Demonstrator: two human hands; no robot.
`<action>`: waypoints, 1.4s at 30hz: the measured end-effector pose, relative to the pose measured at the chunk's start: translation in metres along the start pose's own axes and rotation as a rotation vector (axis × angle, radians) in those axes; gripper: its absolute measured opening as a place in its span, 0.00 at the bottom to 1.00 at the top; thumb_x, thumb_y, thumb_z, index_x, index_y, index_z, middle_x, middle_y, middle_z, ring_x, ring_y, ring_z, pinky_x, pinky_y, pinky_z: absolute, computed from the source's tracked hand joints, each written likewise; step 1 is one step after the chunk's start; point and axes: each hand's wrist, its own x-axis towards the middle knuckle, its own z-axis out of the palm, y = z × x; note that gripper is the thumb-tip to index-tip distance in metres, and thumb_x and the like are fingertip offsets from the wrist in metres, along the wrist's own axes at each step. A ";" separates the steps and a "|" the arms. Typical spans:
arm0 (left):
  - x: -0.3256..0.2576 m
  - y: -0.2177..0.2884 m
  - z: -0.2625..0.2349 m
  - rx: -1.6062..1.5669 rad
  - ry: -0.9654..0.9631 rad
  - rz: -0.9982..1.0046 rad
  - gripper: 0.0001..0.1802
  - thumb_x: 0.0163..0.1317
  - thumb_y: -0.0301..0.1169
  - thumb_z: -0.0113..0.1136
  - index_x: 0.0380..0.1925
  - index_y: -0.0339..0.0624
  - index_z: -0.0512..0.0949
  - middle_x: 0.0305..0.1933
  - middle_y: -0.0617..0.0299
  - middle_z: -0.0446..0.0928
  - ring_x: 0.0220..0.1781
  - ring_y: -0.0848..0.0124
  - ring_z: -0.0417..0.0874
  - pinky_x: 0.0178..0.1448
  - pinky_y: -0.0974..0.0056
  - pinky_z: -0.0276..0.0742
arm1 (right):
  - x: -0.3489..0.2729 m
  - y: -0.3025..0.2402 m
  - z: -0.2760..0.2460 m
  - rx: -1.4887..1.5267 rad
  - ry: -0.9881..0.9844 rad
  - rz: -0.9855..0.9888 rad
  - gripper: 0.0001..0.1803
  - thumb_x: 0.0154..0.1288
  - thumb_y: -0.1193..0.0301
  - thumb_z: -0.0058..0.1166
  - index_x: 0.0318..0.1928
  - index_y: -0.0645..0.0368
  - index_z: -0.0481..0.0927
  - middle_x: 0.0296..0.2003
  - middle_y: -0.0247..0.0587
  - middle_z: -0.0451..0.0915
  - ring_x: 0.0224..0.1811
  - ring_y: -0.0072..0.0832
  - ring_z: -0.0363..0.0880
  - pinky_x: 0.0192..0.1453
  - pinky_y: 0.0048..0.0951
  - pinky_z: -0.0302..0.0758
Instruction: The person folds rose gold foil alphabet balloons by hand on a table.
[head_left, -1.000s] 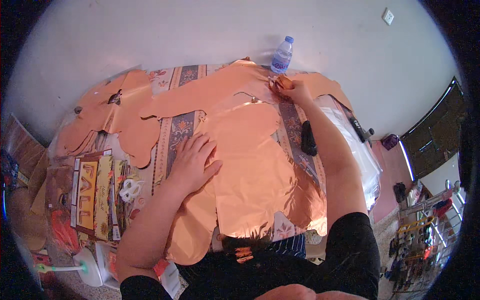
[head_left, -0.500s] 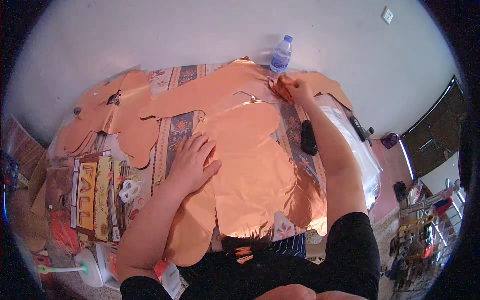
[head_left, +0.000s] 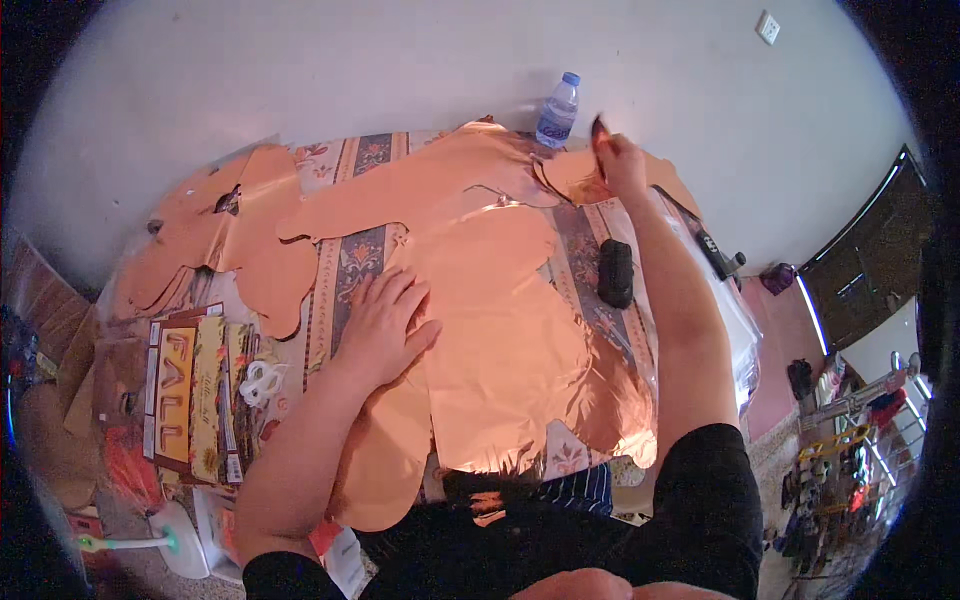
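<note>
From where I stand, taking the table as a dial with twelve at the wall, a big coppery foil sheet [head_left: 490,340] covers the middle, its lower lobes reaching six o'clock beside the person's lap and a long arm of it running up toward twelve. The left hand [head_left: 388,325] lies palm down on its edge, a little to the nine o'clock side of the centre, fingers slightly spread, gripping nothing. The right hand [head_left: 622,165] is out between one and two, its fingers drawn together on a raised tip of foil; I can't make out exactly how thumb and fingers meet. Crowding that reach, a water bottle [head_left: 557,115] stands upright at one o'clock, close by the hand. A black case [head_left: 615,275] lies toward three, just inside the right forearm, and the forearm itself passes over a pile of clear plastic [head_left: 735,340] at three. A black gadget [head_left: 715,258] sits at the pile's far edge. At ten, more coppery foil [head_left: 275,230] lies in overlapping folds; whether it joins the big sheet I can't tell. At eight, flat printed packets [head_left: 208,400] are stacked, with a white looped piece [head_left: 262,383] right beside them. Between these runs the patterned tablecloth [head_left: 352,262]. Out past the table at four, a metal rack [head_left: 850,430] stands loaded with small things.
</note>
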 end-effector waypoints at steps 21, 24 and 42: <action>0.000 -0.003 0.004 -0.001 0.016 0.019 0.28 0.59 0.45 0.57 0.55 0.40 0.70 0.64 0.51 0.66 0.70 0.53 0.60 0.72 0.45 0.49 | 0.009 -0.072 -0.091 -0.065 -0.212 -0.232 0.11 0.62 0.71 0.50 0.40 0.64 0.81 0.26 0.43 0.83 0.25 0.24 0.77 0.30 0.28 0.75; -0.002 -0.002 0.002 -0.002 0.013 0.013 0.29 0.59 0.45 0.57 0.56 0.40 0.70 0.64 0.51 0.66 0.70 0.53 0.60 0.72 0.45 0.50 | -0.014 -0.080 -0.088 -0.057 -0.126 -0.258 0.13 0.59 0.68 0.53 0.39 0.64 0.81 0.26 0.45 0.82 0.26 0.26 0.77 0.32 0.30 0.75; 0.006 0.007 0.001 0.029 0.002 0.016 0.28 0.59 0.44 0.58 0.55 0.38 0.72 0.64 0.47 0.66 0.69 0.52 0.63 0.71 0.49 0.56 | -0.108 -0.039 0.036 0.055 -0.441 -0.222 0.13 0.59 0.64 0.55 0.35 0.62 0.80 0.29 0.54 0.81 0.31 0.44 0.82 0.35 0.42 0.74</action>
